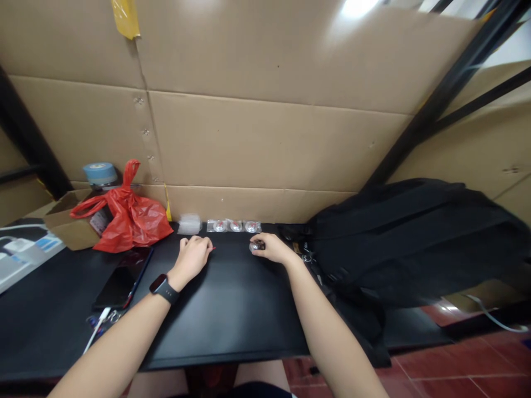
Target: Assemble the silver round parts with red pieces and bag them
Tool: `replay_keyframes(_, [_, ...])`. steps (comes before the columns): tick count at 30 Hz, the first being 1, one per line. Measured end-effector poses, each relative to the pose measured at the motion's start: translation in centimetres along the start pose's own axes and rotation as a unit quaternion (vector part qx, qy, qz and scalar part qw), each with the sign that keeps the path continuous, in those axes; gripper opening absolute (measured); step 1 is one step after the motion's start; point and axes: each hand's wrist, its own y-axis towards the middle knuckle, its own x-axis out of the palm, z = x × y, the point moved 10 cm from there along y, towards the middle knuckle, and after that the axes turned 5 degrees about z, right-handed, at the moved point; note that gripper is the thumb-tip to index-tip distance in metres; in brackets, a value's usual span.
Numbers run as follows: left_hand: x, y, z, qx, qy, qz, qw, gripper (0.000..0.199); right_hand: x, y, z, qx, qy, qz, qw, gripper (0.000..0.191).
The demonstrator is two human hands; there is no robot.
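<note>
My left hand (194, 260), a dark watch on its wrist, is closed low over the black tabletop (232, 309). A thin red tip (213, 249) pokes out past its fingers; the rest of that item is hidden. To the right, my right hand (271, 247) pinches a small round item (257, 246), partly clear and partly dark brown, too small to name. Beyond both hands, three small round items in clear wrappers (235, 225) lie in a row by the cardboard wall. Beside them, at the left, sits a stack of translucent plastic pouches (189, 224).
At left are a red plastic bag (128, 215), an open cardboard box (74, 229), a blue-lidded container (100, 174), a phone (123, 279) with a white cable, and a power strip (35, 257). A black backpack (415, 243) fills the right side. Cardboard (257, 143) walls the back.
</note>
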Motion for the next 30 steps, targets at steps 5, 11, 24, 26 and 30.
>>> replay_keyframes(5, [0.1, 0.2, 0.2, -0.035, -0.086, -0.019, 0.995, 0.007, -0.8, -0.3, -0.1, 0.025, 0.017, 0.015, 0.999, 0.033])
replay_keyframes(11, [-0.5, 0.3, 0.9, -0.040, -0.174, -0.014, 0.984, 0.015, -2.1, -0.4, -4.4, -0.028, 0.084, 0.091, 0.992, 0.043])
replay_keyframes(24, [-2.3, 0.2, 2.7, 0.013, -0.316, 0.063, 0.947, 0.012, -0.1, -1.4, -11.7, -0.095, 0.264, 0.169, 0.945, 0.047])
replay_keyframes(26, [-2.5, 0.2, 2.8, 0.014, -0.328, 0.065, 0.942, 0.013, 0.0, -1.4, -11.4, -0.094, 0.269, 0.169, 0.944, 0.048])
replay_keyframes(30, [-2.9, 0.3, 2.9, 0.012, -0.353, 0.069, 0.933, 0.014, 0.5, -1.4, -11.0, -0.087, 0.306, 0.173, 0.932, 0.047])
